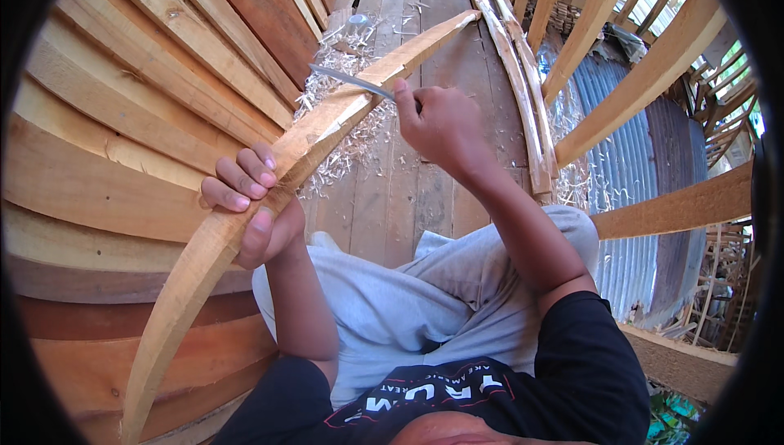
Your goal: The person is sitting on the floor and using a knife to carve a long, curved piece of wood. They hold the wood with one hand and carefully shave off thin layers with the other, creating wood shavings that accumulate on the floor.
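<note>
A long squared piece of pale wood [188, 282] slants across the view from the lower left to the upper middle. My left hand [260, 204] grips it near its middle, fingers over the top and thumb on the near side. My right hand [445, 126] is closed around the handle of a knife, and that handle is mostly hidden in the fist. The knife's blade [351, 80] lies across the wood beyond my left hand, its tip pointing left. Freshly cut, lighter facets show on the wood beside the blade.
Curly wood shavings [347, 139] litter the plank floor [420, 200]. A wall of wooden boards [122, 135] rises on the left. Long pale wooden strips [510, 77] lie on the right, beside slatted posts [653, 86] and blue corrugated metal sheeting [625, 184]. My crossed legs [384, 290] are close below.
</note>
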`<action>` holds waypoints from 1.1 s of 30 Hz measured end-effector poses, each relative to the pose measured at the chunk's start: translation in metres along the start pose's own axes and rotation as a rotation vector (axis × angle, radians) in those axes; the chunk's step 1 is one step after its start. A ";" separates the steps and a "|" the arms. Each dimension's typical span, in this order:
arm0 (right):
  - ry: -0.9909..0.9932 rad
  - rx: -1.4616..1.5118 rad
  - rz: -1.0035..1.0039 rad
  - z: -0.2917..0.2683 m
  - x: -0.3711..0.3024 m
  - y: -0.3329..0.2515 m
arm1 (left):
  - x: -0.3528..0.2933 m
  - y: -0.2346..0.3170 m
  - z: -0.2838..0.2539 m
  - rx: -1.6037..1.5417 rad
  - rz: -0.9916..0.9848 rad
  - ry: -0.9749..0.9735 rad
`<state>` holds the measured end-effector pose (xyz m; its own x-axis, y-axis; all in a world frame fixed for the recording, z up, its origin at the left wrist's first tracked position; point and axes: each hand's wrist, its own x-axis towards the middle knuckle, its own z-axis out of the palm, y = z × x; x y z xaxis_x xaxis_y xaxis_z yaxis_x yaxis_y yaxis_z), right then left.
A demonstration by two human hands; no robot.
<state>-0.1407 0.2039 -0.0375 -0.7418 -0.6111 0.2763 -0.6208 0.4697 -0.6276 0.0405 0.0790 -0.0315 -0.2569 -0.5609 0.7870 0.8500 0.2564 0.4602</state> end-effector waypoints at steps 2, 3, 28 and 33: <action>0.044 0.005 0.000 0.002 -0.001 0.002 | -0.001 0.000 0.003 -0.007 -0.002 -0.007; 0.064 0.000 0.029 0.009 0.007 0.011 | -0.002 0.000 0.007 -0.011 0.003 -0.025; 0.343 -0.069 -0.153 0.012 0.006 0.023 | -0.008 0.003 0.030 -0.024 0.004 0.050; 0.198 -0.109 -0.075 0.000 0.009 0.015 | -0.008 0.009 0.025 -0.027 0.025 0.062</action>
<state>-0.1567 0.2048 -0.0443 -0.7213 -0.5151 0.4631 -0.6917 0.5007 -0.5205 0.0384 0.1052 -0.0234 -0.2074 -0.6022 0.7709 0.8683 0.2497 0.4287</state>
